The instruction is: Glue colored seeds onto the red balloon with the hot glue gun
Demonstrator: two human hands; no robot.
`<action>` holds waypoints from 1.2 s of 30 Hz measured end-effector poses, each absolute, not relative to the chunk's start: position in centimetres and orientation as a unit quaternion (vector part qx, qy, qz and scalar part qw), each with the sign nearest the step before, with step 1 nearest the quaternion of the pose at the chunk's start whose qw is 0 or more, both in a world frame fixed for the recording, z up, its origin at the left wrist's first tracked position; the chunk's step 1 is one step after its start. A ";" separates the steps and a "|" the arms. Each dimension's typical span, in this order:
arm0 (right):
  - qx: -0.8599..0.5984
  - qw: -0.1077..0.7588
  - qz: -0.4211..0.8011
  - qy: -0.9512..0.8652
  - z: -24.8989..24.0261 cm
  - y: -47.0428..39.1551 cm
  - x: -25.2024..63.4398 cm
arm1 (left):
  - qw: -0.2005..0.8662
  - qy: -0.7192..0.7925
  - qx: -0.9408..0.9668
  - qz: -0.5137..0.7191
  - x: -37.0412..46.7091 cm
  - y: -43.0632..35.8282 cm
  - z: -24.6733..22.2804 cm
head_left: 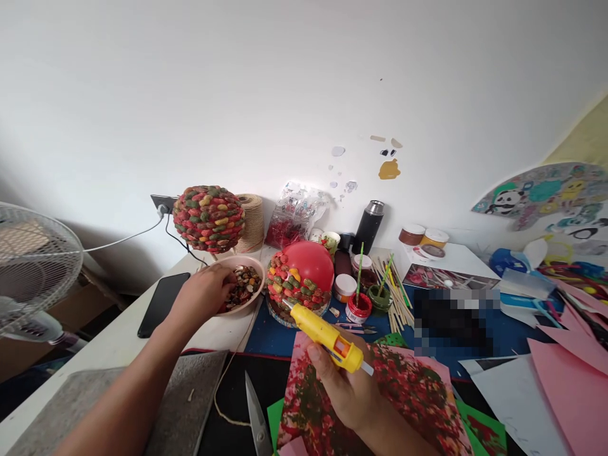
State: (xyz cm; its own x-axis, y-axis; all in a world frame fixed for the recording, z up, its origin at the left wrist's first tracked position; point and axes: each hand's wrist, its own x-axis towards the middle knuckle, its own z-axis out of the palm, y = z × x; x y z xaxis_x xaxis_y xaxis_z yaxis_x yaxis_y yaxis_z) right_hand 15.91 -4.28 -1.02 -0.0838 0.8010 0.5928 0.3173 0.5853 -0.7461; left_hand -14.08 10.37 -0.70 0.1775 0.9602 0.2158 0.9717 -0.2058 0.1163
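Observation:
My left hand (pixel 209 288) reaches into a pink bowl (pixel 241 311) of mixed coloured shell-like pieces (pixel 247 282). Its fingers are curled together at the pieces; whether they pinch one is hidden. A yellow hot glue gun (pixel 323 332) is gripped in my right hand (pixel 349 396), a clear glue stick poking from its back end. The gun's nozzle points up and left, close to a red balloon (pixel 311 263). Rows of red, orange, yellow and green pieces (pixel 297 288) cover the balloon's left and lower front. Behind the bowl stands a ball (pixel 209 218) fully covered with such pieces.
Right of the balloon are paint jars (pixel 358 308) with brushes, wooden sticks (pixel 401 304) and a black flask (pixel 369 227). Scissors (pixel 258 418) and paint-smeared paper (pixel 380 405) lie in front. A phone (pixel 163 304) and a fan (pixel 35 272) are at left; twine (pixel 250 221) stands behind.

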 end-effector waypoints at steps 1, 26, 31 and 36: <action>-0.401 0.544 0.219 -0.703 -1.2 -4.2 15.9 | 0.021 -0.631 -0.766 -0.122 -14.2 10.4 -0.8; -0.445 0.524 0.263 -0.677 -2.6 -3.8 15.8 | -0.521 -0.371 -0.599 -0.481 -8.8 4.5 1.8; -0.455 0.528 0.285 -0.658 -2.6 -4.0 15.7 | -0.550 -0.312 -0.631 -0.448 -6.9 2.7 1.3; -0.448 0.531 0.290 -0.658 -2.4 -4.2 15.5 | -0.555 -0.289 -0.646 -0.438 -6.2 1.5 1.2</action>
